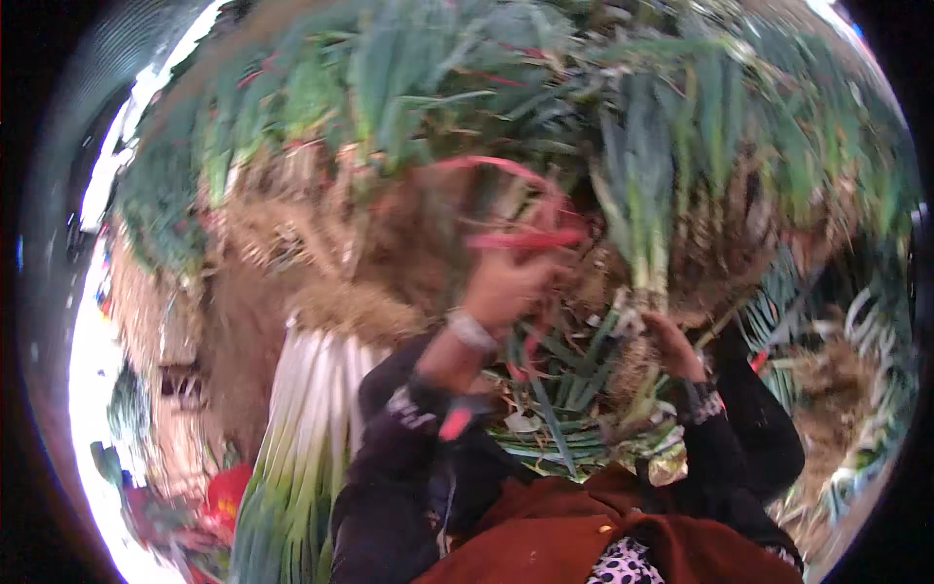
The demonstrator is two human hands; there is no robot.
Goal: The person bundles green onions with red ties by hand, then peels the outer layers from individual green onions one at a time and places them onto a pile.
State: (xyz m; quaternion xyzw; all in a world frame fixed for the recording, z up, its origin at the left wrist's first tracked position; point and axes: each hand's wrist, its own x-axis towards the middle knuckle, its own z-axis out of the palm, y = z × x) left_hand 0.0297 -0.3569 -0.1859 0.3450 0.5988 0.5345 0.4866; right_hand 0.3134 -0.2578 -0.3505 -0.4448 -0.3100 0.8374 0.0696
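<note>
My left hand (508,289), with a pale band at the wrist, is raised in the middle and closed on a pinkish-red strap (530,238). The strap loops up beyond the fingers and is smeared by motion. To the right, my right hand (673,347) is closed at the white root end of a few leeks (644,219). Their green tops point away from me. Loose leek leaves and root scraps (574,375) lie between my forearms, close to my lap.
Left of me lies a thick bunch of cleaned leeks (309,409), white ends and roots pointing away. Piles of untrimmed leeks (389,73) cover the far side. More leaves and roots (837,380) lie at right. A red object (229,492) is at the lower left.
</note>
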